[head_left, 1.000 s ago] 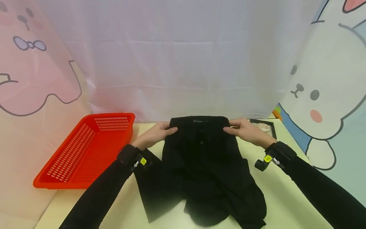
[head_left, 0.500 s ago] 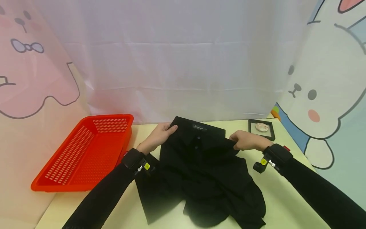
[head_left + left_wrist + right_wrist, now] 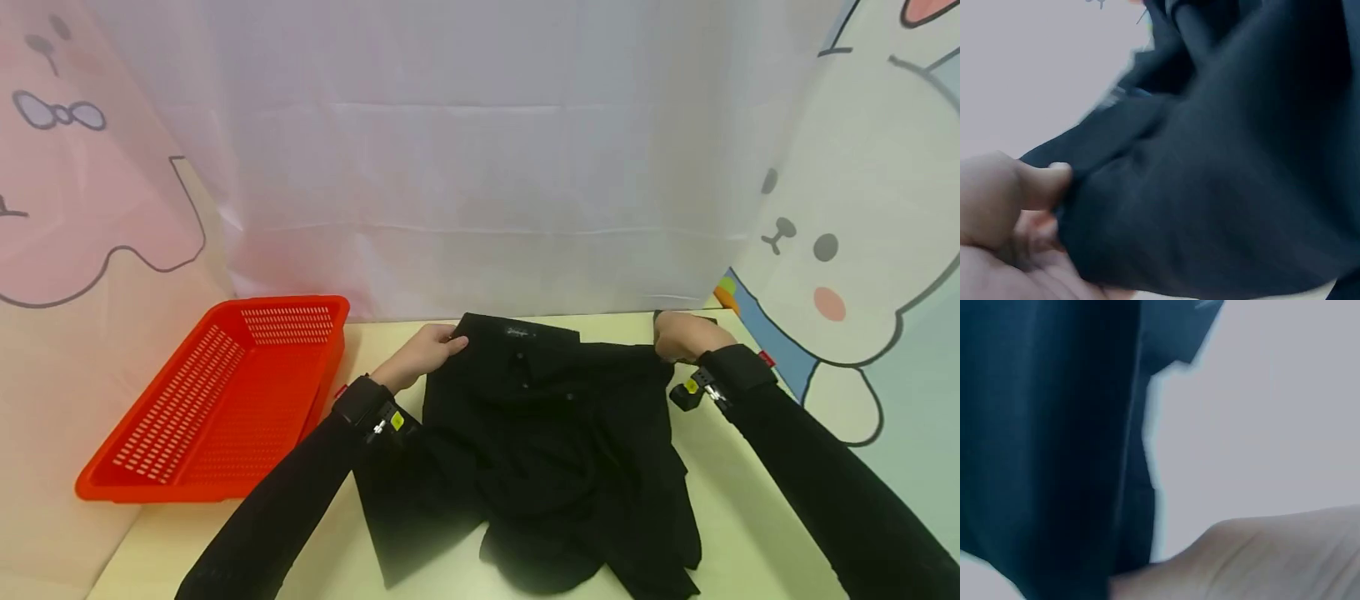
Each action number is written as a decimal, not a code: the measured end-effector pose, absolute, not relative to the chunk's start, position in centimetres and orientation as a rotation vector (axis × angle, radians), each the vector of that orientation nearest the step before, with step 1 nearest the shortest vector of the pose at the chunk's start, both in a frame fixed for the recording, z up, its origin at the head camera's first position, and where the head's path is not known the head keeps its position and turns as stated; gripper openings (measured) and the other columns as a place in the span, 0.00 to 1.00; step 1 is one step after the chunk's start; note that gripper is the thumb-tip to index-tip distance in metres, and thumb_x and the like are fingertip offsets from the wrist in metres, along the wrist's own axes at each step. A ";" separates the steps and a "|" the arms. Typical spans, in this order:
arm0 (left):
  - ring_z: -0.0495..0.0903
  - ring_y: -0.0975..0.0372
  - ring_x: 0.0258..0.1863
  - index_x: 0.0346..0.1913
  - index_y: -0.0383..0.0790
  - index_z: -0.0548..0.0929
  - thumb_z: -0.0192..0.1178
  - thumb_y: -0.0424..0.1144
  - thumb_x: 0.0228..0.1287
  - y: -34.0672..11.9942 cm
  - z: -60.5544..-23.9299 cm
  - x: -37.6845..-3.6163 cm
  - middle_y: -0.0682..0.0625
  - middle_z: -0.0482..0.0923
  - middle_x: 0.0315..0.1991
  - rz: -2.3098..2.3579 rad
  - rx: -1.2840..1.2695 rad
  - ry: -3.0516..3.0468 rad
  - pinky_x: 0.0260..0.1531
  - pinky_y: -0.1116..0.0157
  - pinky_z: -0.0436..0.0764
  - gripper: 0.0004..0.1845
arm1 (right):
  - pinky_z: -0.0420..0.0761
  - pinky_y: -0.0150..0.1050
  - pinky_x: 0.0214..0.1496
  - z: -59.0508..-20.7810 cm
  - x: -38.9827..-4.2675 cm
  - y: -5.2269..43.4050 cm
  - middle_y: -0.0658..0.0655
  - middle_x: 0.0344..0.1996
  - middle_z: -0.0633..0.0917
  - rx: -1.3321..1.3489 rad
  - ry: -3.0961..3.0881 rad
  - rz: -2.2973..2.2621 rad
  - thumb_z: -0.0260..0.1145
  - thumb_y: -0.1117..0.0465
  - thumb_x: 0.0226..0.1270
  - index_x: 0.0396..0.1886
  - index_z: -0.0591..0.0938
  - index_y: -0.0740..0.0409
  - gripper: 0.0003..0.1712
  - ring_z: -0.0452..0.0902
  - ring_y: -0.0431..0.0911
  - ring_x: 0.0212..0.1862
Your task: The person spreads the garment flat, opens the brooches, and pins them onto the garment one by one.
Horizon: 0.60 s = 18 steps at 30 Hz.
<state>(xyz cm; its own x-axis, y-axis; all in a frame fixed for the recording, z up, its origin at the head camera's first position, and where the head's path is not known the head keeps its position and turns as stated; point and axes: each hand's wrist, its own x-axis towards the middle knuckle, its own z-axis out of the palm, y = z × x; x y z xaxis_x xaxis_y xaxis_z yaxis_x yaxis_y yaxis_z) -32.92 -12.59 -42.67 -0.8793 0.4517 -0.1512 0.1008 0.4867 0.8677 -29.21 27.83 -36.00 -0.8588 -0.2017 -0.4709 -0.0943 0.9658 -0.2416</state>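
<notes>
garment [image 3: 525, 467], black and with small buttons [image 3: 570, 397] on the front, is spreading across the middle of the tabletop [image 3: 750, 500], its top edge running between two hands. the left hand [image 3: 420, 354] is pinching the upper left corner, thumb on the near side, so that grip is sitting closed on the cloth. the right hand [image 3: 686, 336] is grasping the upper right edge in curled fingers, grip closed there too, though the fingertips are mostly hiding from view. some pale lettering [image 3: 517, 332] is showing on the top band, but it's coming out too small to read tbh. a red plastic basket [image 3: 150, 490] is sitting over to the left, partly hiding behind the left sleeve [image 3: 300, 500]. a white curtain [image 3: 450, 167] is hanging behind everything, and a cartoon rabbit [image 3: 862, 267] is showing on the right.
</notes>
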 end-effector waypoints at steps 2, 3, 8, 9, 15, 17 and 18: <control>0.77 0.53 0.56 0.53 0.41 0.80 0.50 0.44 0.74 -12.4 -43.1 -33.0 0.46 0.79 0.53 1.313 0.463 2.339 0.59 0.52 0.73 0.14 | 0.69 0.37 0.31 -36.4 -30.0 26.9 0.57 0.22 0.72 -0.256 2.625 -0.312 0.62 0.67 0.65 0.23 0.76 0.61 0.10 0.67 0.47 0.25; 0.75 0.51 0.59 0.57 0.41 0.78 0.50 0.43 0.75 -12.4 -43.3 -33.0 0.45 0.77 0.57 1.308 0.468 2.319 0.61 0.50 0.72 0.16 | 0.74 0.39 0.33 -36.6 -30.4 26.3 0.62 0.27 0.78 -0.284 2.628 -0.336 0.64 0.64 0.65 0.31 0.80 0.65 0.07 0.73 0.51 0.29; 0.75 0.51 0.61 0.66 0.38 0.70 0.45 0.40 0.77 -12.1 -44.1 -34.1 0.42 0.73 0.63 1.471 0.381 2.081 0.60 0.53 0.74 0.20 | 0.78 0.53 0.54 -38.5 -32.8 23.6 0.74 0.59 0.75 -0.400 2.619 -0.558 0.65 0.57 0.67 0.63 0.71 0.71 0.31 0.72 0.67 0.59; 0.76 0.52 0.59 0.67 0.38 0.69 0.44 0.40 0.77 -12.1 -44.2 -34.3 0.42 0.73 0.62 1.515 0.344 2.015 0.59 0.54 0.75 0.20 | 0.77 0.54 0.56 -39.1 -33.3 23.2 0.74 0.60 0.74 -0.406 2.603 -0.595 0.65 0.56 0.67 0.65 0.69 0.71 0.33 0.71 0.67 0.61; 0.78 0.54 0.53 0.68 0.40 0.67 0.44 0.42 0.77 -12.7 -45.0 -35.6 0.41 0.73 0.60 1.612 0.188 1.812 0.55 0.55 0.77 0.22 | 0.78 0.52 0.53 -41.7 -34.9 22.5 0.67 0.57 0.79 -0.439 2.473 -0.662 0.63 0.50 0.68 0.58 0.76 0.65 0.27 0.77 0.60 0.55; 0.80 0.55 0.50 0.66 0.38 0.70 0.45 0.41 0.76 -13.0 -45.1 -35.9 0.41 0.75 0.58 1.538 0.198 1.890 0.54 0.55 0.78 0.21 | 0.78 0.46 0.45 -42.1 -35.2 22.3 0.61 0.47 0.82 -0.485 2.469 -0.647 0.62 0.51 0.69 0.47 0.82 0.62 0.18 0.78 0.53 0.44; 0.81 0.55 0.48 0.64 0.37 0.72 0.47 0.41 0.76 -13.2 -45.0 -36.0 0.42 0.77 0.55 1.465 0.219 1.964 0.52 0.55 0.79 0.20 | 0.75 0.43 0.41 -42.2 -35.3 22.1 0.58 0.41 0.81 -0.503 2.470 -0.641 0.62 0.52 0.70 0.40 0.82 0.61 0.15 0.75 0.49 0.37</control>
<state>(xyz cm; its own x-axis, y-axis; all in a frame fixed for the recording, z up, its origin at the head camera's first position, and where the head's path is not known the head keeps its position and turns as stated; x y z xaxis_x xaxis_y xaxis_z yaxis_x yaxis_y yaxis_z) -36.01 -13.19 -45.03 -0.7627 0.5012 -0.4088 -0.2490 0.3559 0.9008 -35.35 22.14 -42.22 -0.7879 -0.4681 -0.4002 -0.2143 0.8176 -0.5344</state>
